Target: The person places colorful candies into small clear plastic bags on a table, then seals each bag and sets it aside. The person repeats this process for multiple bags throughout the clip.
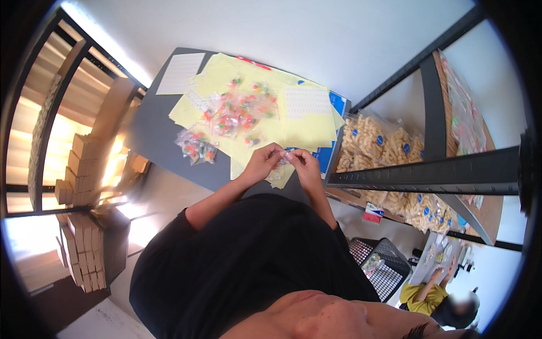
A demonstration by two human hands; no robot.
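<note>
My left hand (263, 162) and my right hand (306, 163) meet at the near edge of the table, fingertips pinching a small transparent plastic bag (284, 160). Fingers partly hide the bag, and its contents are too small to make out. Beyond my hands, a heap of small bags of colourful candies (237, 111) lies on yellow paper sheets (311, 134). A separate cluster of candy bags (196, 146) rests left of my left hand, partly on the grey tabletop (153, 127). A sheet of small white labels (303, 102) lies on the paper.
A white printed sheet (181, 73) and a red pen-like object (253, 63) lie at the table's back. Shelving (427, 171) on my right holds bags of puffed snacks (377, 140). Cardboard boxes (82, 250) stand left. Behind are black baskets (383, 271) and a person (427, 296) at another table.
</note>
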